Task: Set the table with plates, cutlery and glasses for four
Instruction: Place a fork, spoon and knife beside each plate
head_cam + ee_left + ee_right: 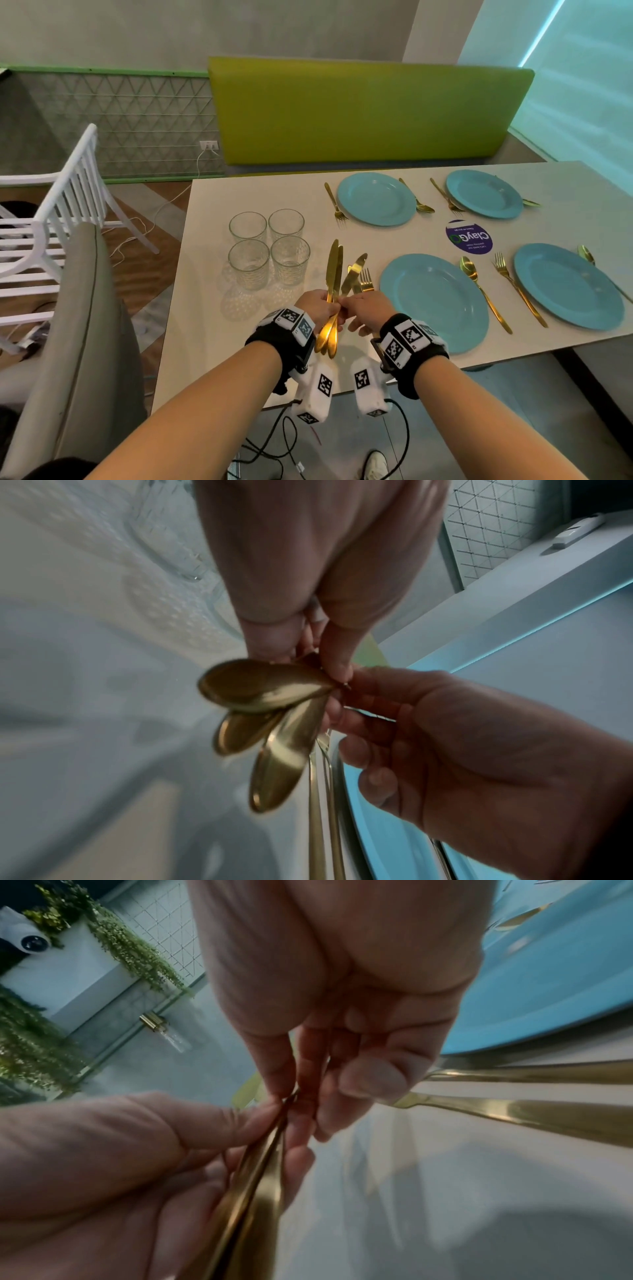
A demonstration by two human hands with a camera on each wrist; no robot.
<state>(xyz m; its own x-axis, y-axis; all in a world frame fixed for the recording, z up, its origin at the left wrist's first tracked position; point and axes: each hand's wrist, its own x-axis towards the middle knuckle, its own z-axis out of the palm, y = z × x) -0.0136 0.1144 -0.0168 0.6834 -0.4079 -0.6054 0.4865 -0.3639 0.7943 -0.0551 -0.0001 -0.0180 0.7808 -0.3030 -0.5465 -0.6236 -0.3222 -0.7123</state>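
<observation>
Left hand (317, 306) grips gold knives (334, 270); right hand (368, 308) pinches 1; only the left wrist view shows handle ends (263, 688).

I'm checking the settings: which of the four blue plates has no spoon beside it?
None lacks one. The near-left plate, closest to the hands, has its spoon to its right, as do the other three.

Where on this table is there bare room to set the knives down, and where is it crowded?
Bare patches: the table between the glasses and the near edge, and the far-left corner behind the glasses. Crowded: the strips between the four blue plates, already lined with forks and spoons, around the purple sticker.
</observation>
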